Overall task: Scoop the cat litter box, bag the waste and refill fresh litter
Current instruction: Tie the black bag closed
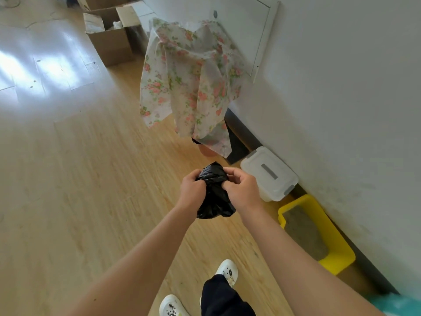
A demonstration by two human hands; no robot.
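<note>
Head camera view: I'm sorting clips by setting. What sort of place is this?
Probably a room in a home: wood-look floor, a yellow litter box and lidded plastic bin along a white wall, cardboard boxes further off.

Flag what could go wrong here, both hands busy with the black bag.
1. The black bag is bunched between left hand and right hand over the wood floor; if it holds waste, a slipped pinch could spill it.
2. The yellow litter box sits uncovered by the wall, near the right shoe; a careless step might kick litter out.
</note>
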